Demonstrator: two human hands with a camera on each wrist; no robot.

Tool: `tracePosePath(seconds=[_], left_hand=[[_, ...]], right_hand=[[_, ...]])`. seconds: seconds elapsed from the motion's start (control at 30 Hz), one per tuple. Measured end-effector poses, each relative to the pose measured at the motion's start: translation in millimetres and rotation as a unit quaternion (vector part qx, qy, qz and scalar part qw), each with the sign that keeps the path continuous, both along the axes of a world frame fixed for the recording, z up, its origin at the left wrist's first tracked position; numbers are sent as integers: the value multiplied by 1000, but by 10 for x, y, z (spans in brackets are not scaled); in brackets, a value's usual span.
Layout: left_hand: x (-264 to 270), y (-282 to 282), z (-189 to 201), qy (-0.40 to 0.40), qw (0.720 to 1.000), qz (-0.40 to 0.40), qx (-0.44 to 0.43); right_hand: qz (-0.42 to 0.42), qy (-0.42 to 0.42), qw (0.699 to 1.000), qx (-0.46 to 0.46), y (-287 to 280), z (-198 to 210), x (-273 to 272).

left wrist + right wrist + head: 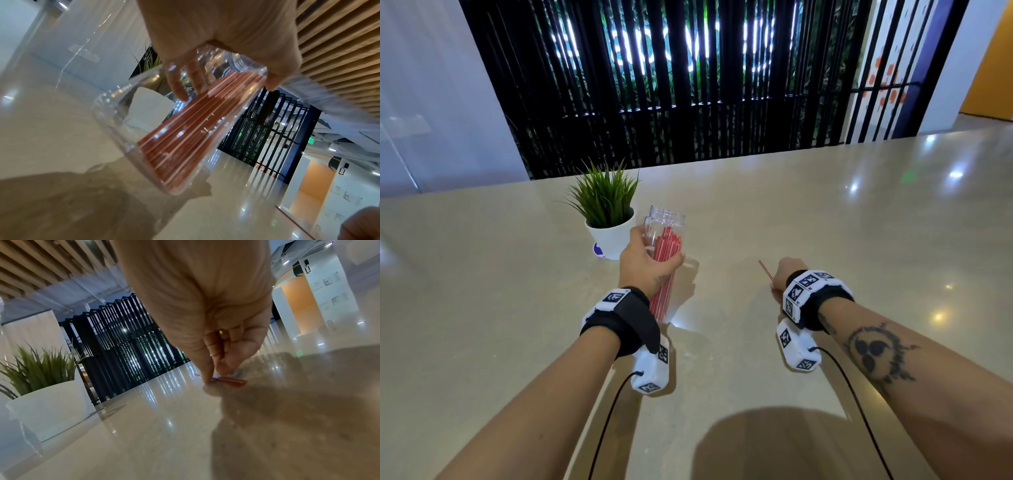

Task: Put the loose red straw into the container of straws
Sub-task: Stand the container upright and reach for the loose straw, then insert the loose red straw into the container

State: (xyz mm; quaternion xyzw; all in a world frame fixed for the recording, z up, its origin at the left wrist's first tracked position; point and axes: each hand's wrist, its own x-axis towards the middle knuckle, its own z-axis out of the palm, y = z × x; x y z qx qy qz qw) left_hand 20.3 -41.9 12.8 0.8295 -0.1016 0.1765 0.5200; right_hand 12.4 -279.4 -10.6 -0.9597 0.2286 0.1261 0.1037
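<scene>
A tall clear container (667,222) (144,129) holds several red-and-white straws (666,260) (197,129). My left hand (643,260) (222,48) grips it around the middle, with the container tilted on the counter. To the right a loose red straw (765,268) (232,381) lies on the counter. My right hand (786,274) (216,376) is down on it, thumb and fingertips pinching its near end. The far end pokes out past the hand in the head view.
A green plant in a white pot (610,236) (49,405) stands just left of the container. The beige counter (825,212) stretches wide to the right and front. A black slatted screen (671,85) runs behind its far edge.
</scene>
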Motion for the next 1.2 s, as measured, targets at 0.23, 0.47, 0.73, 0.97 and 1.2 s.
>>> tracePosePath(seconds=[0.23,0.47,0.73,0.97,1.2], left_hand=[[43,-56,13,11,1000,-8,-1],[-7,-93,-11,16,1000,2,5],[-14,-99,-7,33,999,-15,-2],[-119,-171,-57,14,998,-32,-42],[-222,-218,-45,11,997,-41,-70]], right_hand=[[12,-8,1000,-10,16,5,26],[30,6,1000,2,8,-55,27],[28,-136,985,107,-64,132,-26],[117,-481,817,297,143,795,-147],[221,-528,761,304,752,1214,-185]])
